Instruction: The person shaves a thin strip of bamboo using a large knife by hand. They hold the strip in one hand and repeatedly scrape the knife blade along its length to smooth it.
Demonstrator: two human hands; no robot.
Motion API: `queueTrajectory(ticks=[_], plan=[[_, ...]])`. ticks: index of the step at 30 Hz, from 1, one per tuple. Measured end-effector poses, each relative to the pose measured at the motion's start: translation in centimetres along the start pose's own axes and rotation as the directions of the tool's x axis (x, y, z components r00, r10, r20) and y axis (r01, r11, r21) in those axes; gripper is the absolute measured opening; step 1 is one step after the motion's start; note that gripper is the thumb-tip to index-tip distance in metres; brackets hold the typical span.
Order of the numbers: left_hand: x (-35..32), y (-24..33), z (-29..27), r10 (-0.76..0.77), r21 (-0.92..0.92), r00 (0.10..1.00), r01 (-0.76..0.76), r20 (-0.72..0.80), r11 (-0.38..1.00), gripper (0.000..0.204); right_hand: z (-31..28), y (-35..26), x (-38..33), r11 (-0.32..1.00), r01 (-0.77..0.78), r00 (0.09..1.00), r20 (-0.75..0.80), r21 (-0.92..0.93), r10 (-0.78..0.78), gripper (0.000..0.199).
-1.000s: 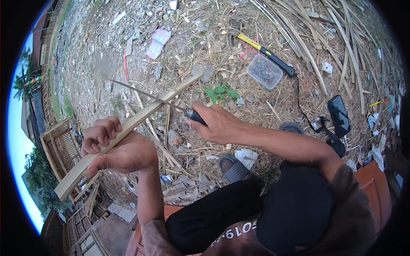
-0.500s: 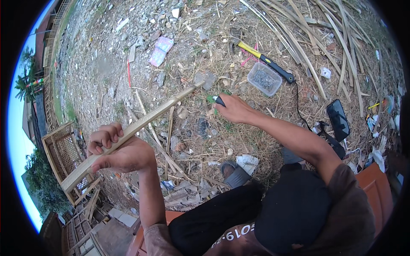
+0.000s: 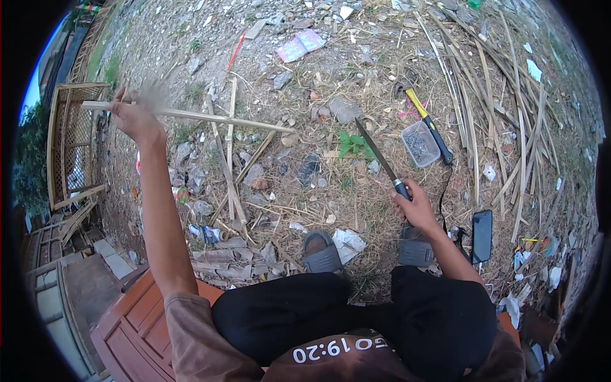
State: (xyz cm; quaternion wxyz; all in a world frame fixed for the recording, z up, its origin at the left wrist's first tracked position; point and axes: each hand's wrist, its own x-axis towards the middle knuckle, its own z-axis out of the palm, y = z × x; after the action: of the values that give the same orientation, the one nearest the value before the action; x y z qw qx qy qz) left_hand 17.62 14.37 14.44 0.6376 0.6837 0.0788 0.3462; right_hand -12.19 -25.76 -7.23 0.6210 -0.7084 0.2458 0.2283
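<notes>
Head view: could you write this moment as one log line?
left hand: grips wooden stick | right hand: holds knife | knife and wooden stick: apart | nearby: hammer, clear plastic tub, phone

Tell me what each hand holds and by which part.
The left hand holds a wooden strip near its left end; the right hand holds a knife by its dark handle.
</notes>
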Motion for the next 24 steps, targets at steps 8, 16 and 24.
queueTrajectory(ticks=[8,16,24], plan=[[-5.3,-5.9,-8.8,-0.467,0.382,0.788,0.320,0.401,0.867,0.040,-1.1,1.6,-4.0,0.915,0.136,0.989,0.113,-0.380,-0.100,0.045],[-11.4,-11.1,-9.3,-0.630,0.585,0.542,0.282,0.557,0.760,0.041,0.2,-2.9,-3.2,0.657,0.367,0.928,0.306,-0.659,-0.212,0.040],[-9.5,-12.5,-12.3,-0.546,0.594,0.583,0.132,0.601,0.794,0.040,3.7,-3.4,-1.7,0.473,0.600,0.784,0.592,-0.645,-0.189,0.043]])
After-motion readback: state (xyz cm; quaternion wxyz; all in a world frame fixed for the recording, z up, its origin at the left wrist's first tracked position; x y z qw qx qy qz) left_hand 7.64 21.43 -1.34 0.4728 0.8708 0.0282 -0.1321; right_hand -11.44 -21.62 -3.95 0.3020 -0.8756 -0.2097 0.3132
